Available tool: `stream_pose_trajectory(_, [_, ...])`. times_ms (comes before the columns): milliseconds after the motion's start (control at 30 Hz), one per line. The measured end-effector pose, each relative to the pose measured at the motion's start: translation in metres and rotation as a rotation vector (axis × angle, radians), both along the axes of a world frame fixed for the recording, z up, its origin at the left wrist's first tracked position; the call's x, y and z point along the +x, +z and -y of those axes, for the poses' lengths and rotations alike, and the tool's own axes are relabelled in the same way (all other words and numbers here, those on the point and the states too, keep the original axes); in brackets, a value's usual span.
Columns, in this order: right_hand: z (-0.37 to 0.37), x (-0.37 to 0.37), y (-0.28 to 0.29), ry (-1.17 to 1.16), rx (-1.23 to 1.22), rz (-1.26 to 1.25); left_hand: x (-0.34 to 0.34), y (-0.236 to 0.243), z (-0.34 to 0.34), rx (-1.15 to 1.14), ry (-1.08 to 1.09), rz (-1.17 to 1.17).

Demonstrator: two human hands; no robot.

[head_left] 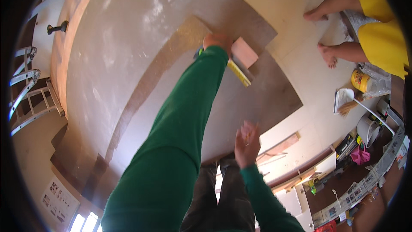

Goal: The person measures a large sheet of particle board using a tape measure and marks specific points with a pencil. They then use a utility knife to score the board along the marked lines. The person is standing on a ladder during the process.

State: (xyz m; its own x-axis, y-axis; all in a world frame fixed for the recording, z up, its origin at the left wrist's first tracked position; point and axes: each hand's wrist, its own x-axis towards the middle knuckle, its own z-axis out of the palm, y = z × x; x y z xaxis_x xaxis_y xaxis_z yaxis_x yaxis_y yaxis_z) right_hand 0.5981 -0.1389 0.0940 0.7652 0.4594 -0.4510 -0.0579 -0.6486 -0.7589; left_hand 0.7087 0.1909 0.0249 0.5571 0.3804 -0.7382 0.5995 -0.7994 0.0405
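Observation:
A large dusty board point(116, 77) spreads in front of me, with a darker curved streak through the dust. My left hand point(218, 41) reaches far across it, bent down over a tape measure whose yellow blade point(239, 73) shows on the right side of the hand. A green and black end peeks out to the left; the fingers are largely hidden. Beside that hand lies a flat pinkish block point(245, 53). My right hand point(247, 144) is raised near my body, over the board's near edge, its fingers curled and blurred; what they hold, if anything, is unclear.
Another person's bare feet point(328, 55) and yellow clothing are at the far right. Near them are a yellow tub point(361, 80), a white dustpan point(343, 99) and a bucket point(368, 129). Ladders point(36, 107) lie at the left. Wood strips point(281, 145) rest near my legs.

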Motion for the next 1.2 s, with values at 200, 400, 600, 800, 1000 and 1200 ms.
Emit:
stream_pose_trajectory(200, [0.081,-0.061,0.051,0.289,-0.106,-0.074,0.001,-0.010,0.003,0.047,0.010,-0.021])
stream_pose_trajectory(400, [0.085,-0.062,0.030,0.335,-0.081,-0.018,0.000,-0.012,0.006,0.061,0.038,-0.015])
stream_pose_trajectory(600, [0.093,-0.061,0.022,0.419,-0.112,0.016,0.002,-0.014,0.008,0.086,0.066,-0.005])
stream_pose_trajectory(800, [0.077,-0.062,0.015,0.386,-0.180,-0.039,-0.001,-0.015,0.005,0.030,0.104,0.028])
stream_pose_trajectory(1000, [0.064,-0.057,0.019,0.392,-0.163,0.071,-0.007,-0.012,0.009,-0.007,0.070,0.037])
stream_pose_trajectory(1200, [0.061,-0.066,0.004,0.385,-0.053,0.169,-0.013,-0.015,0.016,0.079,0.086,0.036])
